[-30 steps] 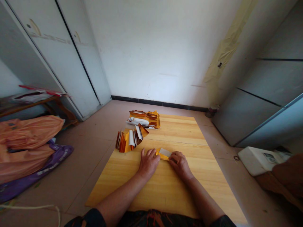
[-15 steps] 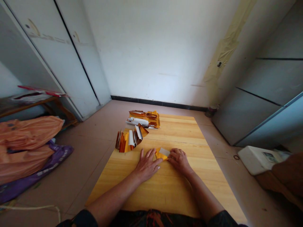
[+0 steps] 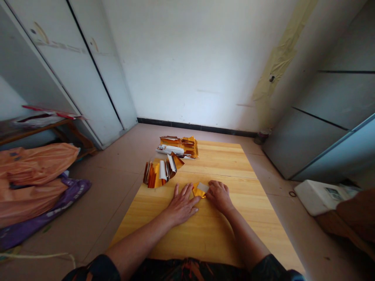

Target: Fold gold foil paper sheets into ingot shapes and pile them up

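Note:
A small piece of gold foil paper (image 3: 199, 192), folded so that a pale grey patch shows on top, lies on the wooden table (image 3: 216, 238) between my hands. My left hand (image 3: 182, 206) rests flat with its fingers spread, and its thumb and fingertips touch the paper's left and near edges. Against the right edge, my right hand (image 3: 219, 196) has its fingers bent and pressed together on the paper. That edge is partly hidden under the fingers.
Beyond my left hand stand folded gold and white papers (image 3: 160, 173), with another bundle of gold papers (image 3: 178, 148) farther back. Orange and purple bags (image 3: 38, 168) lie on the floor at left. A white box (image 3: 318, 197) stands at right, near a grey refrigerator (image 3: 319, 128).
My right hand has shifted slightly left over the paper's right edge, its fingers bunched closer. The left hand stays almost in place.

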